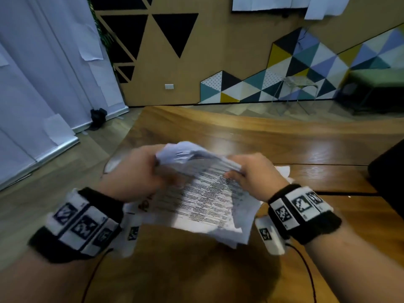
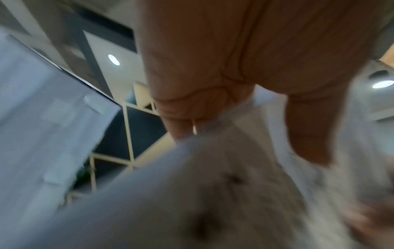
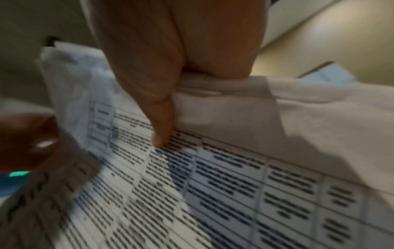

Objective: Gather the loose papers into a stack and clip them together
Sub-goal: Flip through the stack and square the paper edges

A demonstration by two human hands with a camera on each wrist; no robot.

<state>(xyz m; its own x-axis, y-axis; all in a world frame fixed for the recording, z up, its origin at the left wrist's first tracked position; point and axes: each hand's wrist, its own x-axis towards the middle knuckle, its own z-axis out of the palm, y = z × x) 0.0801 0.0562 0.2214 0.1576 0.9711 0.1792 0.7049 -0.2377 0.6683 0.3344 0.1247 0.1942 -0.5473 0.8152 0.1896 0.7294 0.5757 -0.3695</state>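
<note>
A bundle of white papers (image 1: 205,193), the top sheet printed with a dense table, is held up over the wooden table (image 1: 273,138). My left hand (image 1: 140,169) grips its upper left edge, and my right hand (image 1: 251,171) pinches the upper right edge, thumb on the printed side. In the right wrist view my thumb (image 3: 157,121) presses the folded papers (image 3: 234,185). The left wrist view is blurred; my fingers (image 2: 181,118) hold the papers (image 2: 213,193). More loose paper (image 1: 284,171) lies behind my right hand. No clip is visible.
A dark object (image 1: 389,171) stands at the table's right edge. Beyond the table's far edge are a wire chair (image 1: 299,84) and a patterned wall. White curtains (image 1: 43,84) hang at the left. Thin cables (image 1: 306,270) run from my wristbands.
</note>
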